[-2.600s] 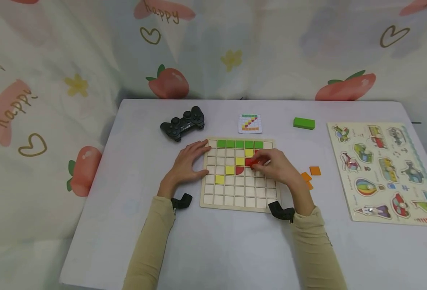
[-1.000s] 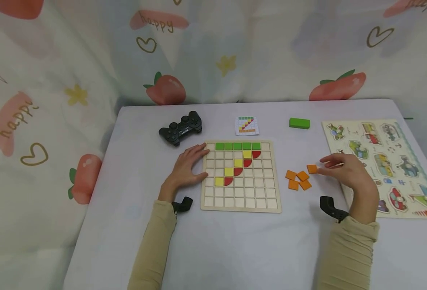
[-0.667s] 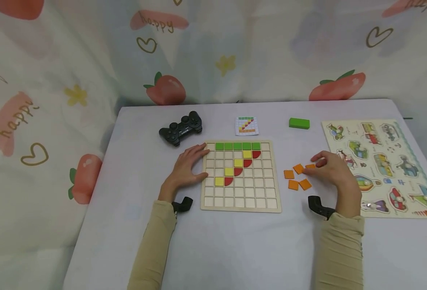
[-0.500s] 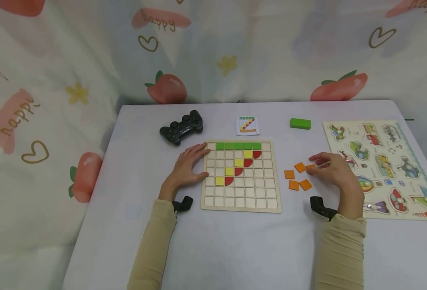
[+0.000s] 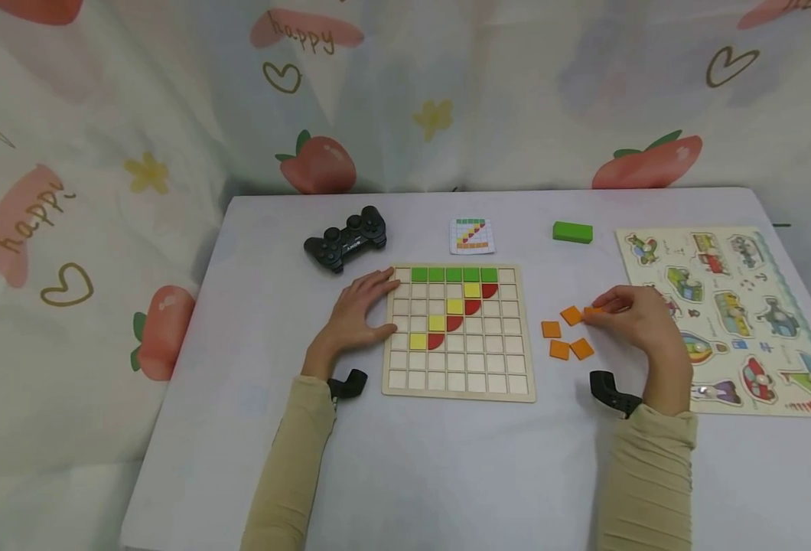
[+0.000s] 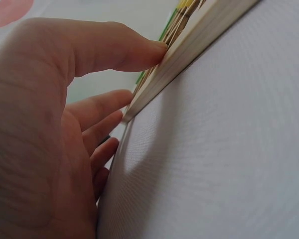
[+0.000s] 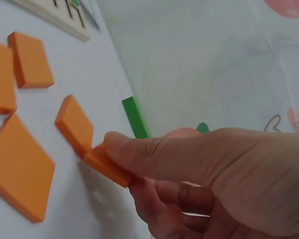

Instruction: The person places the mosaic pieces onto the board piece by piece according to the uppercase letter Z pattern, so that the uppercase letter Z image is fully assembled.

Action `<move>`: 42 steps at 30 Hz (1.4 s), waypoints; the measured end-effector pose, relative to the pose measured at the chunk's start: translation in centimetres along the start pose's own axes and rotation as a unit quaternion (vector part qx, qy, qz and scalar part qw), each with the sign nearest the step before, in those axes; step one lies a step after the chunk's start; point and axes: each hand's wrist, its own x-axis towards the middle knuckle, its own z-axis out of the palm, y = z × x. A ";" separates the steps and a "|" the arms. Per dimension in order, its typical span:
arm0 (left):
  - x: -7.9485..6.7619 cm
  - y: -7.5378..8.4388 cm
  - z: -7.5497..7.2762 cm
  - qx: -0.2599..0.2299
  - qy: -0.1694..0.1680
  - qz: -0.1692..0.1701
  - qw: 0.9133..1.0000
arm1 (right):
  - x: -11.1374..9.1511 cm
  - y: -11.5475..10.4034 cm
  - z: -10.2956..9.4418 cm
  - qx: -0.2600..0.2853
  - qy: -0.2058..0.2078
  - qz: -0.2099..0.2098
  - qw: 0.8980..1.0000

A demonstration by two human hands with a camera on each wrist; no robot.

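Observation:
Beside the board's left edge rests my left hand [image 5: 352,315], fingers spread, thumb and fingertips right at the edge. The wooden grid board [image 5: 474,389] carries a row of green square tiles [image 5: 454,274] along its top. Yellow squares [image 5: 436,323], each with a red quarter-circle tile [image 5: 454,324] at its right, run diagonally below. My right hand [image 5: 643,325] pinches an orange square tile [image 7: 107,164] between thumb and fingers, tilted, its corner meeting another orange tile [image 7: 74,124]. More orange tiles [image 5: 560,350] lie loose between that hand and the board.
Behind the board lie a black game controller [image 5: 346,239], a small pattern card [image 5: 472,236] and a green block [image 5: 573,232]. A picture puzzle board [image 5: 715,306] sits at the right, partly behind my right hand. A patterned cloth [image 5: 516,92] hangs behind the table.
My right hand has left a red quarter-circle tile on the board beside the lowest yellow square and moved right to the orange tiles, which shifted apart. My left hand stays at the board's edge.

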 end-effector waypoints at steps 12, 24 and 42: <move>0.0 0.3 -0.3 -0.009 -0.004 0.003 1.000 | 0.9 -7.0 4.6 0.058 -0.073 -0.137 0.986; 0.1 -0.1 -0.2 -0.009 0.000 0.008 1.000 | -0.3 -14.2 14.0 0.079 -0.182 -0.258 0.946; 0.0 -0.1 -0.1 -0.012 0.003 0.010 1.000 | -2.6 -16.6 16.4 -0.083 -0.105 -0.267 0.954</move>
